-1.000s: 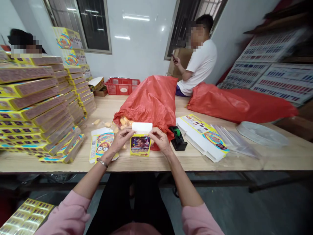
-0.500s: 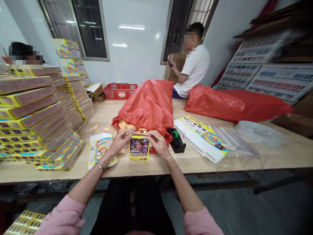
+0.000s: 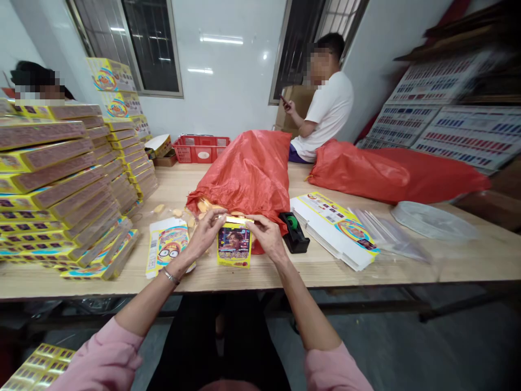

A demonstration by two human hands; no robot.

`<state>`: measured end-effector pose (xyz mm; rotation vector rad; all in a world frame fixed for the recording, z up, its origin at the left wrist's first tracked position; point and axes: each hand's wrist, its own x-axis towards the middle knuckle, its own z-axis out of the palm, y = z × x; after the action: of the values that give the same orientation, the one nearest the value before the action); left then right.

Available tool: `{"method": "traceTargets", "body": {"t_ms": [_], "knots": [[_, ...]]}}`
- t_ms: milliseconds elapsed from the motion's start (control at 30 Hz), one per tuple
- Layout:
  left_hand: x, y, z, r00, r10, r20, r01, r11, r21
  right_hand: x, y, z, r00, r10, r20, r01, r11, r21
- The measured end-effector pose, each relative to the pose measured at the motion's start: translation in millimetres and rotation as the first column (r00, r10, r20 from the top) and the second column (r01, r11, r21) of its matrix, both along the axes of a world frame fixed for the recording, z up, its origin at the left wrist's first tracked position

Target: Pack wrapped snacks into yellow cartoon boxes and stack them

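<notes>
A small yellow cardboard box (image 3: 234,247) with a dark printed picture stands at the table's near edge. My left hand (image 3: 207,231) pinches the upper left corner of its top flap, and my right hand (image 3: 264,233) grips the upper right corner. Both thumbs press along the flap. Behind the box lies a red woven sack (image 3: 252,168), its mouth towards me, with small yellow wrapped pieces (image 3: 207,205) spilling out. Left of my left hand, a flat printed carton (image 3: 166,244) rests on the wood. A black tape dispenser (image 3: 296,233) with green tape stands right of my right hand.
Tall stacks of yellow boxes (image 3: 52,190) fill the table's left side. Flattened cartons (image 3: 334,228), clear plastic sleeves (image 3: 391,233) and a second red sack (image 3: 399,168) lie on the right. A red basket (image 3: 201,149) stands at the back. A person (image 3: 329,103) holding a phone sits beyond.
The top flap of the small box has tipped so that its pale surface shows more. My hands stay at its two upper corners and have shifted slightly right.
</notes>
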<state>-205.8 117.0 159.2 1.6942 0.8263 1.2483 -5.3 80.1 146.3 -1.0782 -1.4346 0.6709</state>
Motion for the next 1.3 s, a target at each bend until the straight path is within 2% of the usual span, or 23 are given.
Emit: {"method": "traceTargets", "body": {"t_ms": [167,400,567,667,867,1000,1067,1133,1167,1233,1267,1300], "knots": [[-0.2,-2.1,-1.3,0.995,0.001,-0.095,0.003,0.999,0.039,5.3,-1.7,-2.2,1.0,-0.007,0.007,0.007,1.0,0.017],[-7.8,-5.4,8.5,0.973,-0.131,-0.191,0.145,0.988,0.061,17.0,-14.8,2.3,0.984,0.059,0.17,-0.09,0.979,0.184],[-18.5,-2.1,12.2,0.938,-0.279,-0.203,0.288,0.958,0.013,20.7,-23.7,0.0,0.943,0.035,0.33,-0.128,0.956,0.264],[-20.7,-2.4,5.6,0.939,-0.274,-0.206,0.292,0.954,0.061,21.1,-28.9,-8.8,0.922,0.014,0.388,-0.137,0.947,0.291],[-18.7,-7.6,-10.7,0.952,-0.184,-0.245,0.242,0.942,0.232,7.6,-38.9,-21.2,0.947,-0.07,0.314,-0.026,0.956,0.291],[-16.4,-8.3,-7.8,0.946,-0.131,-0.297,0.222,0.928,0.299,-3.1,-48.7,-19.7,0.962,-0.054,0.269,-0.026,0.958,0.285],[-15.0,-6.8,-5.6,0.927,-0.106,-0.359,0.237,0.909,0.343,1.8,-53.8,-18.6,0.968,-0.046,0.248,-0.02,0.967,0.255],[-13.5,-4.7,-5.7,0.922,-0.073,-0.38,0.228,0.897,0.38,19.7,-56.3,-19.2,0.972,-0.133,0.194,0.084,0.967,0.239],[-12.7,-3.9,-6.8,0.928,-0.054,-0.368,0.208,0.896,0.392,33.8,-56.1,-20.4,0.961,-0.228,0.156,0.186,0.952,0.243],[-10.9,-3.3,-9.5,0.943,-0.019,-0.332,0.162,0.898,0.409,69.3,-52.4,-24.8,0.879,-0.463,0.111,0.429,0.871,0.24],[-9.8,-3.8,-10.7,0.947,-0.008,-0.321,0.148,0.898,0.415,88.3,-48.8,-27.8,0.809,-0.575,0.126,0.543,0.811,0.215],[-8.5,-4.7,-11.4,0.95,0.002,-0.313,0.137,0.897,0.421,106.2,-44.2,-31.1,0.751,-0.636,0.178,0.616,0.772,0.158]]}}
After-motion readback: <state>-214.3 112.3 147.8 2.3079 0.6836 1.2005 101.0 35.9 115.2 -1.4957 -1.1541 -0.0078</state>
